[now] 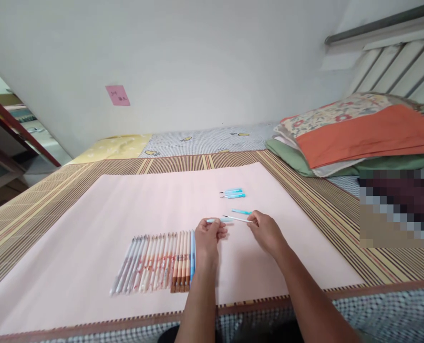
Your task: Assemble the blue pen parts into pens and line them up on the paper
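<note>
My left hand (pixel 209 234) is closed on a light blue pen barrel (pixel 213 220), held over the pale pink sheet. A thin white pen refill (pixel 239 219) with a dark tip is pinched in my right hand (pixel 266 229), its tip pointing left near the barrel's right end. Just beyond my right fingers lies a bright blue pen part (pixel 241 211). Farther back are several blue pen parts (pixel 235 195) with dark tips. A neat row of pens (pixel 154 262) lies left of my left wrist, in white, reddish and brown tones, with a blue pen (pixel 192 247) at its right end.
The pink sheet (pixel 90 228) covers much of a striped mat (pixel 340 228). Folded bedding (pixel 365 138) is piled at the back right beside a white radiator (pixel 401 66). A pink note (pixel 118 95) sticks to the wall. Yellow cloth (pixel 115 146) lies at the back left.
</note>
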A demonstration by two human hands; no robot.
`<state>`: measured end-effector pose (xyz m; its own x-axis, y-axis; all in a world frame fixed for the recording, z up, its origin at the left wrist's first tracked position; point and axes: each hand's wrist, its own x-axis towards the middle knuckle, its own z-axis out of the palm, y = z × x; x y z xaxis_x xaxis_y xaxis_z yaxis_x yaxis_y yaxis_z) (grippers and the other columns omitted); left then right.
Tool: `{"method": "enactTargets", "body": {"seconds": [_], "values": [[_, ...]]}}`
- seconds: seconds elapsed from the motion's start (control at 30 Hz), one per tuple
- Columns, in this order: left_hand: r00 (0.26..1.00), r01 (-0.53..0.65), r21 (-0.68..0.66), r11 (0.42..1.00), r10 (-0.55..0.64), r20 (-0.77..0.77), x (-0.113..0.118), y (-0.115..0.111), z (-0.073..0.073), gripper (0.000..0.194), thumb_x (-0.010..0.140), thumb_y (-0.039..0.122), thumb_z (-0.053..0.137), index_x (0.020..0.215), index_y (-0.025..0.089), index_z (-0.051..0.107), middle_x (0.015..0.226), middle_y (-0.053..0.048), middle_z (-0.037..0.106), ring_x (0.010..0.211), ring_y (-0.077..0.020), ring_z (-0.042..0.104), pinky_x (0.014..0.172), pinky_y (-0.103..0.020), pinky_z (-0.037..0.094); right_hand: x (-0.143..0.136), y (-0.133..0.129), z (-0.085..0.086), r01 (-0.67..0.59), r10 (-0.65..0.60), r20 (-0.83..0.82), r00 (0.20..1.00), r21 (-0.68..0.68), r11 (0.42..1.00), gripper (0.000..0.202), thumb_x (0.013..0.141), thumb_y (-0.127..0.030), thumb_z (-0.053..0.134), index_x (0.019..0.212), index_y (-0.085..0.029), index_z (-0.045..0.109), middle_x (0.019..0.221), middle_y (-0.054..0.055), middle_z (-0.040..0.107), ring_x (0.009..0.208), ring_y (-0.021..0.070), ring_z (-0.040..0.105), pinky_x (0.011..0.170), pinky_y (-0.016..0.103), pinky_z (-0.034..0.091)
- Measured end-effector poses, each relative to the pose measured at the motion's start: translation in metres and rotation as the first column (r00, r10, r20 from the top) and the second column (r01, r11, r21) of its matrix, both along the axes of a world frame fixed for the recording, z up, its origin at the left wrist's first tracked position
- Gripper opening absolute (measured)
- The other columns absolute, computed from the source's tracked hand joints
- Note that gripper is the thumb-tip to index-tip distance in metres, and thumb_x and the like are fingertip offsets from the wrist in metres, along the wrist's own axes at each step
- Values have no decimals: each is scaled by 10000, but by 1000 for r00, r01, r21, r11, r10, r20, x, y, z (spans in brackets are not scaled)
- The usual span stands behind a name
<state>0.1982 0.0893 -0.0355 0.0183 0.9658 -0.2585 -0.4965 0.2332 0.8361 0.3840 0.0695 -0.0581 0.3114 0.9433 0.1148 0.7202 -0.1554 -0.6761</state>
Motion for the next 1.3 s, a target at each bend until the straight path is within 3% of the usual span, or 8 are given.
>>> {"method": "enactTargets", "body": {"seconds": [0.1,0.2,0.3,0.53,0.8,0.93,1.07,1.3], "values": [[968,26,49,998,-13,-251,11,-4,-9,200,752,282,742,786,175,576,612,-8,642,493,-142,585,521,-258,449,3,-4,9,-27,30,83,996,-36,999,96,812,-158,554,742,-222,566,714,-1,600,674,165,540,629,275,337],[861,45,208,977,67,-504,16,-7,-15,86,757,149,683,806,202,636,602,19,593,527,-142,543,561,-255,405,8,-5,10,-56,59,64,996,-44,997,111,812,-150,559,723,-218,559,706,-3,587,675,162,534,631,270,337],[828,57,309,949,127,-546,16,-8,-15,191,717,61,685,820,220,706,660,-4,617,597,-156,541,598,-248,383,11,-5,6,-70,70,10,997,-25,997,109,806,-147,567,721,-215,568,688,-6,585,657,162,530,626,272,340],[922,-46,270,962,145,-360,10,-8,-2,182,702,68,758,796,215,707,617,8,604,563,-164,539,584,-232,362,16,-5,2,-73,75,-68,995,30,997,113,801,-162,580,704,-220,591,673,-4,613,646,167,548,622,277,368],[923,-41,192,981,110,-369,9,-8,2,168,696,138,775,703,205,621,547,20,592,488,-139,545,523,-219,371,16,-7,4,-75,80,-100,992,44,996,120,808,-196,567,691,-226,572,658,-11,596,631,171,550,621,284,385],[997,34,-19,999,-36,-69,5,-3,4,183,663,212,745,697,167,570,646,-47,678,522,-142,605,483,-212,397,16,-6,4,-81,92,-136,986,84,993,93,824,-225,568,734,-227,592,656,-20,589,627,168,539,624,285,389],[991,34,-21,999,-31,131,0,-1,6,253,629,267,766,650,158,539,571,13,591,424,-50,435,398,-169,267,11,-3,3,-74,119,-278,953,167,983,117,861,-295,578,772,-227,612,635,-30,576,606,167,525,602,281,393],[974,57,-78,995,-38,222,0,-1,7,196,642,227,775,715,125,624,608,1,599,461,-49,465,387,-152,260,-37,5,-4,-146,145,25,989,288,946,101,889,-147,560,820,-221,569,890,52,638,819,202,588,754,308,446]]}}
